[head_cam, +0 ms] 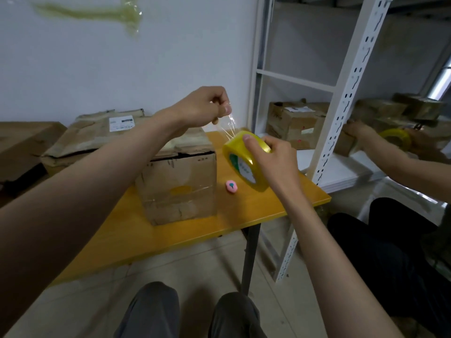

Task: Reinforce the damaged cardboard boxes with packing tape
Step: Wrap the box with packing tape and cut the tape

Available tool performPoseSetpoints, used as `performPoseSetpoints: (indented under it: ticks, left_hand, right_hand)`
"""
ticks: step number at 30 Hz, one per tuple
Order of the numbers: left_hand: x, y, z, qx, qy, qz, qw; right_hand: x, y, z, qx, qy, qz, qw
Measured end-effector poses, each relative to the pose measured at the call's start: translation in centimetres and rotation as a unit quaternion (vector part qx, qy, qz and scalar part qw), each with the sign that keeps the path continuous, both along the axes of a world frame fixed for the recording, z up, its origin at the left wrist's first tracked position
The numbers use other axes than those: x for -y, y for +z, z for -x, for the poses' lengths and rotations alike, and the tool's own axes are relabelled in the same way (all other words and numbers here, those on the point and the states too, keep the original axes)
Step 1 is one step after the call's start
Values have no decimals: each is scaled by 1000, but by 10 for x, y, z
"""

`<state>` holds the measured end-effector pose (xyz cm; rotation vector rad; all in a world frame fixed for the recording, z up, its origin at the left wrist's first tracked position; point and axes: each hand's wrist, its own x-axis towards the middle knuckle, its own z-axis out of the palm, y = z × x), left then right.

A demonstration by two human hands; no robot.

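The right hand (273, 159) grips a yellow tape roll (246, 160), steadying it, while the left hand (207, 107) pinches the clear tape end (230, 125) just above, stretching a strip. A torn cardboard box (178, 184) sits on the worktop (256, 211) below both hands, likely awaiting tape.

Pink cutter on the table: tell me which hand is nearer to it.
Right. The right hand grips the tape roll just above and right of the pink cutter. The left hand pinches the tape end higher up, farther away.
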<state>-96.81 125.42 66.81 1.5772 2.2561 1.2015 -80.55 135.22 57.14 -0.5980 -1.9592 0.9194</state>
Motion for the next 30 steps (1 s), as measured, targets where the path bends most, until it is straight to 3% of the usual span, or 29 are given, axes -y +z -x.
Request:
performPoseSetpoints:
  ticks: [10,17,30]
  left_hand:
    - [37,35,8,40,49,-69,996]
    - [63,54,37,72,149,-118,979]
    - [59,13,103,165,230,-184,941]
  right_hand:
    - [12,52,-10,78,37,-120,989]
    - [9,76,47,-60,23,-214,975]
    - [-20,75,139,-63,14,-280,958]
